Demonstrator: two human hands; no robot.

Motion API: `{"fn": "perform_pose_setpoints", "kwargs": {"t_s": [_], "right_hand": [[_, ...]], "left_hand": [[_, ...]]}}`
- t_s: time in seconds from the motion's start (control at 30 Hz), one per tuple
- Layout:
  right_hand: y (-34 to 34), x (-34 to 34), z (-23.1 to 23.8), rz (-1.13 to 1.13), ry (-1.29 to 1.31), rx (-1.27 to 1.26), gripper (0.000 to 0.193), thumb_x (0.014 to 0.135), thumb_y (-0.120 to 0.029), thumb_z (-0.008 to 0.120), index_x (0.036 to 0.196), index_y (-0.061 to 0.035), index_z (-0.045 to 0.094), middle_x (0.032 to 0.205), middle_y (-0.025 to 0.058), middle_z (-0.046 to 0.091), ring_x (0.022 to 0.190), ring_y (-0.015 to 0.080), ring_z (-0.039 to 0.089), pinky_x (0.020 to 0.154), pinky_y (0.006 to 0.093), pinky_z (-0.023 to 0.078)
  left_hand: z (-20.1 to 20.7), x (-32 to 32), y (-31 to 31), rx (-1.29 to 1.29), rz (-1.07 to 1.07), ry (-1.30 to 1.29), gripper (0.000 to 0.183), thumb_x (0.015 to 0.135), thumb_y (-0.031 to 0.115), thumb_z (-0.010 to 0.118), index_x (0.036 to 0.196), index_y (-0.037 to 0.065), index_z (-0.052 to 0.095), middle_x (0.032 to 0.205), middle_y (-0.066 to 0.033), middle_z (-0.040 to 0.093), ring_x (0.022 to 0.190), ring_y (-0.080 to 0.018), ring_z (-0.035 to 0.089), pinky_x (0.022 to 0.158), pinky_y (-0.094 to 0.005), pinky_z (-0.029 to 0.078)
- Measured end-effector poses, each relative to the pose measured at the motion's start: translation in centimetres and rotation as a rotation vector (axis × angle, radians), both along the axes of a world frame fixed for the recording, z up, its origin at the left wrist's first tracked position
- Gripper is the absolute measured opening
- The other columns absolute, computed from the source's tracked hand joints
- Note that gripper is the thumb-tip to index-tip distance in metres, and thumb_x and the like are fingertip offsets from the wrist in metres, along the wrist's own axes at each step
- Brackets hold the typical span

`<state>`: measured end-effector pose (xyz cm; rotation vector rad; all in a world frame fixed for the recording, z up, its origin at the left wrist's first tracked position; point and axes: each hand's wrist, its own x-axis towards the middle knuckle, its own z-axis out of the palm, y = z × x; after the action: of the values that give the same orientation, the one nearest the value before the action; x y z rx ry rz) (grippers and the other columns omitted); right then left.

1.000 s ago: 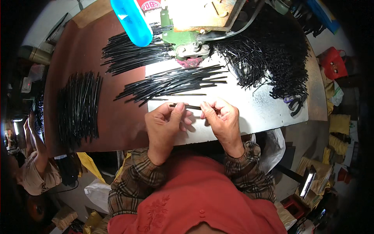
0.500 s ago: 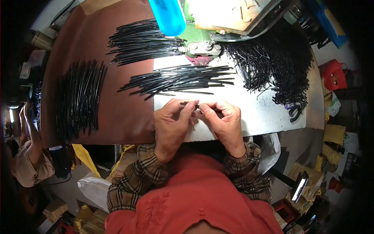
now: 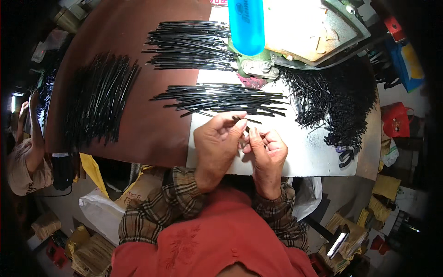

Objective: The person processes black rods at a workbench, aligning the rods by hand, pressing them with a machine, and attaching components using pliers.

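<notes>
My left hand [image 3: 216, 144] pinches a thin black strip [image 3: 242, 124] between thumb and fingertips over the white part of the worktable. Close beside it, my right hand [image 3: 266, 154] has its thumb and fingers closed on the lower end of the same strip, which slants between the two hands. Most of it is covered by my fingers. Just beyond my fingertips lies a loose pile of similar black strips [image 3: 226, 98], some with shiny faces. What the strips belong to cannot be made out.
Bundled black strips [image 3: 189, 45] lie farther back, others [image 3: 99, 99] at the left on the brown sheet [image 3: 159, 131]. A tangled black heap [image 3: 339, 99] fills the right, scissors-like black handles [image 3: 347, 157] beside it. A green machine [image 3: 258, 62] and blue cylinder [image 3: 247, 27] stand behind. Another person [image 3: 30, 159] works far left.
My hands have turned: the left now sits slightly higher, the right lower, with the strip tilted between them. The whole view has shifted somewhat.
</notes>
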<state>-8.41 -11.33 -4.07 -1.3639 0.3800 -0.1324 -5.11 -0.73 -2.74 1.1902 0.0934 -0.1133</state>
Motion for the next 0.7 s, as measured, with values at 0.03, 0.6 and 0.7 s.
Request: {"fn": "perform_pose_setpoints", "kwargs": {"t_s": [0.03, 0.6, 0.7], "right_hand": [[0.2, 0.0, -0.2, 0.019, 0.004, -0.034, 0.015, 0.093, -0.012, 0.062, 0.093, 0.0026, 0.061, 0.076, 0.0047, 0.066, 0.062, 0.0066, 0.059, 0.056, 0.0195, 0.046], [-1.8, 1.0, 0.9, -0.033, 0.078, 0.136, 0.031, 0.101, -0.027, 0.049, 0.099, 0.0025, 0.058, 0.09, 0.0138, 0.068, 0.08, 0.0177, 0.066, 0.072, 0.0267, 0.052], [-2.3, 1.1, 1.5, -0.011, 0.12, 0.174, 0.032, 0.101, -0.029, 0.047, 0.104, 0.002, 0.056, 0.091, 0.0155, 0.068, 0.079, 0.0193, 0.067, 0.071, 0.0269, 0.052]], "left_hand": [[-0.2, 0.1, 0.3, -0.001, -0.001, 0.001, 0.014, 0.092, 0.003, 0.061, 0.102, -0.005, 0.067, 0.076, -0.0025, 0.064, 0.066, -0.0056, 0.057, 0.06, -0.0196, 0.047], [-0.6, 0.5, 1.9, -0.134, -0.023, 0.056, 0.016, 0.099, 0.015, 0.051, 0.101, 0.0, 0.056, 0.088, -0.0118, 0.067, 0.081, -0.016, 0.066, 0.075, -0.0265, 0.053], [0.4, 0.5, 2.7, -0.093, 0.057, 0.05, 0.023, 0.102, 0.021, 0.046, 0.106, 0.0, 0.053, 0.079, -0.0056, 0.059, 0.069, -0.0145, 0.063, 0.067, -0.0245, 0.051]]}}
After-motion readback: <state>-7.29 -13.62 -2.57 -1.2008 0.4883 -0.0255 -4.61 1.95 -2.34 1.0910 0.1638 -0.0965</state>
